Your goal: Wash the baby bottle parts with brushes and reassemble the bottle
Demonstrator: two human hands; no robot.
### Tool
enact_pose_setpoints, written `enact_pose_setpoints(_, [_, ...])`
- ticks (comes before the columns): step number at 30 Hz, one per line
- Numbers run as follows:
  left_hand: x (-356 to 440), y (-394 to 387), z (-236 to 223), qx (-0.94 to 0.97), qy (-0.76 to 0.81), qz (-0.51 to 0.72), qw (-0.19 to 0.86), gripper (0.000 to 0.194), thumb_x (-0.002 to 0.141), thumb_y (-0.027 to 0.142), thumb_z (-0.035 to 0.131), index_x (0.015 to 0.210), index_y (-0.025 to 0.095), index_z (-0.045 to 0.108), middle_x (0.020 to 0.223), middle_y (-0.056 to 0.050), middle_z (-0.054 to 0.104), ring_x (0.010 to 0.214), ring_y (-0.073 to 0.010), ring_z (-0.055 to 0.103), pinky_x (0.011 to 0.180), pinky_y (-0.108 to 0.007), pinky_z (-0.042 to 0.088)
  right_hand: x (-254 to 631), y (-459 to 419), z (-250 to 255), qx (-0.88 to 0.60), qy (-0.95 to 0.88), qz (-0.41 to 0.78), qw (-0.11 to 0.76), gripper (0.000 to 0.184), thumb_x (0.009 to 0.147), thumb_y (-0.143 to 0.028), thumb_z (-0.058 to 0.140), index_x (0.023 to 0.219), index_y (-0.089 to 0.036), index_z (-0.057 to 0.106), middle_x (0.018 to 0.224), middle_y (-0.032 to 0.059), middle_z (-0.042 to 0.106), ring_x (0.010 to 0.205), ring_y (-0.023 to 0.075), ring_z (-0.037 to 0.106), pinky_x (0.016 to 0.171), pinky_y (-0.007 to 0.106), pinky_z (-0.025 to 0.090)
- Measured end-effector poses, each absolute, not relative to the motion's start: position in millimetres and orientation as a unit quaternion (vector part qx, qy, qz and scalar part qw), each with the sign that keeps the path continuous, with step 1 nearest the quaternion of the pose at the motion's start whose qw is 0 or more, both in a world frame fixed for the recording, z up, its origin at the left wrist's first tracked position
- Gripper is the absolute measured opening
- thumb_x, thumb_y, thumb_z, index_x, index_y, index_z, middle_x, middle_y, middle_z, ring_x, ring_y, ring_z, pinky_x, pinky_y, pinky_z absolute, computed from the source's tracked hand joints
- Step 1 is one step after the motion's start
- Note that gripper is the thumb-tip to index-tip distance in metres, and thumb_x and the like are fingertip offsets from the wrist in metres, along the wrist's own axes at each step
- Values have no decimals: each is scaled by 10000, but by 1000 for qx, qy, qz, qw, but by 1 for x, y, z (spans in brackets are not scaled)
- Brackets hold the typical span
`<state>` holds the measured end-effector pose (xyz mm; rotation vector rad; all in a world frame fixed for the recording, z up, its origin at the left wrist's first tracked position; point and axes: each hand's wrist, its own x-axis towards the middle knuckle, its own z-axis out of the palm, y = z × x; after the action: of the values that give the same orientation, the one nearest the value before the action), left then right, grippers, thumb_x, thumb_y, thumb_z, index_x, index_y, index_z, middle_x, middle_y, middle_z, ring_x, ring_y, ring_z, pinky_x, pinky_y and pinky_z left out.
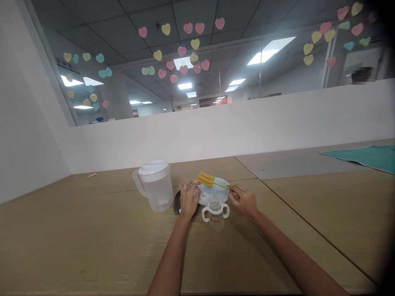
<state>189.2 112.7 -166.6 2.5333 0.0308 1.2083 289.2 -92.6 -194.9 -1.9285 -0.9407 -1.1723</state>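
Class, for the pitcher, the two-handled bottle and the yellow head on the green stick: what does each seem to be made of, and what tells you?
Pitcher: smooth, probably plastic; cloudy, see-through walls. Bottle: clear and glossy, glass or hard plastic, I cannot tell which; its opaque white handles look like plastic. Yellow head: probably sponge foam; matt, thick, soft-looking ridges.

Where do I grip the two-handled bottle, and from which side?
Probably best by its right-hand white handle, from the right: the open bottle stands upright, and that loop juts out beyond its clear body. The right hand holds the yellow brush, though.
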Motion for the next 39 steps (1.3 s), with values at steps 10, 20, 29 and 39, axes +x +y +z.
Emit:
enact_pose_setpoints(10, [191, 111, -168, 882, -13, 419, 213, 138, 802, 143, 484, 912, 197, 549, 916, -37, 606, 975, -188, 551, 911, -356, 420, 285, -95, -189, -722, -398, -463, 326, 216, 760, -163, 470, 826, -191, 674, 758, -3, 666, 598, 84, 579, 548, 176, 384])
enact_pose_setpoints(20, [185, 105, -165, 840, -59, 525, 125, 366, 724, 87, 535, 1067, 212, 524, 1090, -65, 493, 1056, -179, 500, 942, -331, 436, 291, -102, -187, -714, -413, -468, 318, 131, 695, -166, 495, 724, -180, 622, 700, -8, 671, 624, 109, 606, 579, 194, 382])
enact_pose_setpoints(29, [180, 99, -165, 828, -89, 544, 108, 483, 689, 81, 521, 1157, 190, 468, 1153, -93, 478, 1090, -193, 486, 935, -331, 457, 288, -106, -186, -692, -450, -469, 313, 138, 718, -162, 483, 751, -180, 615, 672, 2, 653, 609, 109, 586, 586, 203, 387])
enact_pose_setpoints(39, [180, 107, -167, 849, -129, 511, 30, 484, 724, 91, 486, 1192, 207, 443, 1232, -105, 446, 1147, -203, 459, 951, -349, 452, 286, -106, -186, -701, -470, -448, 295, 171, 738, -159, 458, 775, -172, 625, 683, 30, 648, 614, 124, 579, 591, 216, 404])
